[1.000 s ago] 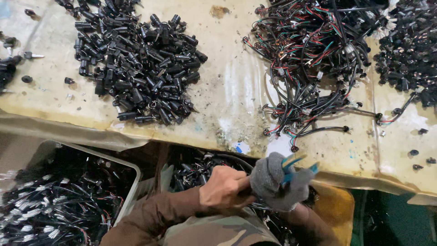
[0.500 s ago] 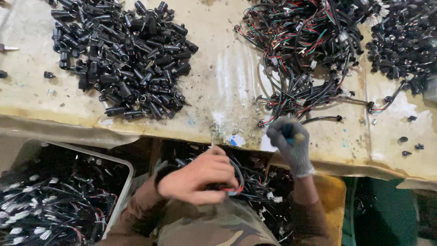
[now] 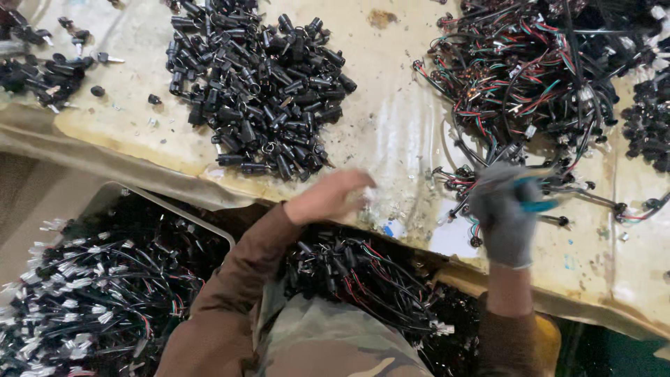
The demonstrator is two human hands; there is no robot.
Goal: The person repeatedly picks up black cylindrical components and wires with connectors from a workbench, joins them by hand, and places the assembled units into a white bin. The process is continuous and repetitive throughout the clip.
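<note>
My bare left hand (image 3: 328, 197) hovers over the table's front edge, just below a big heap of small black cylindrical connectors (image 3: 265, 91). It is blurred, its fingers loosely curved, and nothing shows in it. My right hand (image 3: 504, 213), in a grey glove, grips a blue-handled hand tool (image 3: 539, 204). It sits at the near edge of a tangle of black, red and green wire harnesses (image 3: 544, 77). A few loose harness ends (image 3: 460, 183) lie beside the glove.
The table has a worn yellowish cover (image 3: 398, 105). A grey bin (image 3: 183, 213) at lower left holds wired parts with white plugs. More harnesses (image 3: 363, 272) are piled in front of my lap. Small black parts lie at far left (image 3: 42, 70) and far right (image 3: 649, 119).
My left hand has risen from my lap to the table edge, toward the connector heap. My gloved right hand with the tool has moved up and right onto the table by the harnesses.
</note>
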